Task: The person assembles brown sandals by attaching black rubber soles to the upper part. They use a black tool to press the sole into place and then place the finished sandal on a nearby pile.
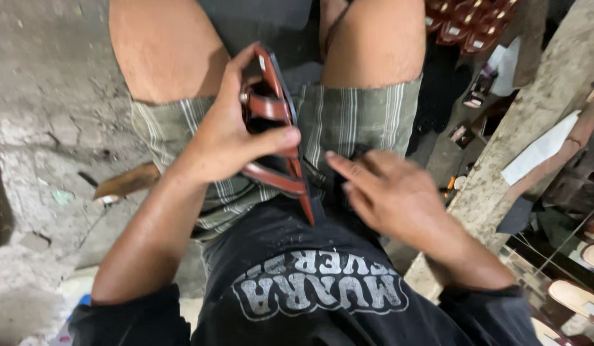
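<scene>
One hand does the holding: the left hand [236, 138] grips a red-brown sandal [274, 138] on edge over the lap, thumb across a strap. The right hand [390, 192], open and empty, hovers near. That one-handed pinch might slip, dropping the sandal onto the floor [47, 96].

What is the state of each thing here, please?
Sandal: reddish-brown, held on edge over the lap, straps toward the left palm.
Left hand: closed around the sandal.
Right hand: open, fingers spread, holding nothing, close to the sandal.
Stack of sandals: lying on the floor, top right.
</scene>
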